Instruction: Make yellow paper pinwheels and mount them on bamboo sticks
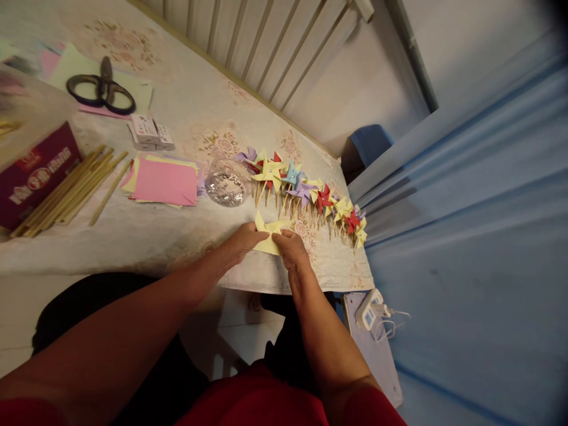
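Both my hands meet near the table's front edge on a pale yellow cut paper square (270,232), partly folded into pinwheel points. My left hand (242,241) pinches its left side with fingers closed. My right hand (290,248) pinches the right side, thumb and fingers pressed on the paper. Just beyond the paper lies a row of several finished paper pinwheels (306,192) on wooden sticks, in yellow, red, blue and purple.
A clear plastic dish of small shiny bits (226,183) sits left of the pinwheels. Further left lie a stack of pink and yellow paper (164,180), wooden sticks (71,189), a dark red box (33,171), small white boxes (148,130) and black scissors (101,90). A blue curtain (465,236) hangs on the right.
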Action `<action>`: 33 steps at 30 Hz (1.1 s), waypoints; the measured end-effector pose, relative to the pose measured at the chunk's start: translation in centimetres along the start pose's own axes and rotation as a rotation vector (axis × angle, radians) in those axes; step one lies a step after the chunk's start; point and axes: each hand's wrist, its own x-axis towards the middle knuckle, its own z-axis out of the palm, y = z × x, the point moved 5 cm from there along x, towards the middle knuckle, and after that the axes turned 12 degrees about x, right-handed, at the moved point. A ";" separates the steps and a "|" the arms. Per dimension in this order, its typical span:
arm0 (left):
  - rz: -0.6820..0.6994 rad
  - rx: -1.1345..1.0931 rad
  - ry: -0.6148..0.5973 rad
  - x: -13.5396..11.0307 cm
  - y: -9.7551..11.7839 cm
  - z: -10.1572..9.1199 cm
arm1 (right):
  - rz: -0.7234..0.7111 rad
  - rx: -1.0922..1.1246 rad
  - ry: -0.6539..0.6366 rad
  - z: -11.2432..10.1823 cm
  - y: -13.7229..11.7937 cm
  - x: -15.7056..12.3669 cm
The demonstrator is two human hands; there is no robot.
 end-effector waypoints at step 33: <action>0.020 -0.096 -0.020 -0.2 0.8 -0.4 | -0.049 0.146 -0.105 -0.9 -0.6 -1.5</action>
